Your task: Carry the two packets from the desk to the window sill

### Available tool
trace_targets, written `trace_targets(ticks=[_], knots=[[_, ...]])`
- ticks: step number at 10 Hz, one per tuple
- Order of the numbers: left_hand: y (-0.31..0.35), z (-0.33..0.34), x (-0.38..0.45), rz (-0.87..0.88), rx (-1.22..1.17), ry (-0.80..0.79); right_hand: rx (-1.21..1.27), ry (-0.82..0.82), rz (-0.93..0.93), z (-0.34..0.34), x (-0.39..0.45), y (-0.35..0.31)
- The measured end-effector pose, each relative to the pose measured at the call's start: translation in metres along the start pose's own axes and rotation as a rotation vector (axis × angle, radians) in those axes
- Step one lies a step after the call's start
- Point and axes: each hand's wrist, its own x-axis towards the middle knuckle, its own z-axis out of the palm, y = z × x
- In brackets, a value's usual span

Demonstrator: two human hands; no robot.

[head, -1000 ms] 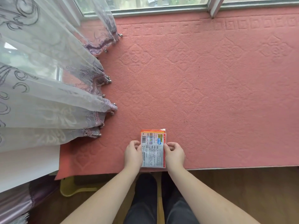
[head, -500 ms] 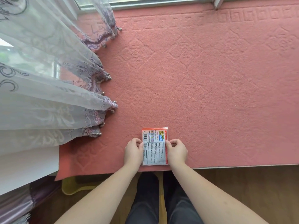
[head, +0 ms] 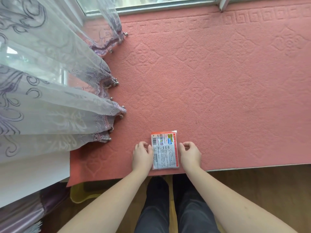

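A flat packet with an orange border, a barcode and small printed text lies on the pink mat covering the window sill, close to its near edge. A thin offset edge along the packet's top hints at a second packet beneath it; I cannot tell for sure. My left hand rests on the mat just left of the packet, fingers loosely curled beside its edge. On the other side, my right hand lies with a small gap to the packet. Neither hand grips it.
A sheer patterned curtain with beaded hem hangs over the left part of the sill. The window frame runs along the far edge. Below the sill are wooden floor, my dark trousers and a yellow object at lower left.
Both hands held the packet's side edges before; now they have drawn slightly outward and let go. The packet stays flat on the mat.
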Motion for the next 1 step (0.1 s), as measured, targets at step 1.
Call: trace_targets(ticks=[1], knots=[[0.006,-0.0144,-0.0131,0.142,0.05,-0.076,-0.064,-0.086,-0.123,-0.0145,-0.0203,-0.0012]])
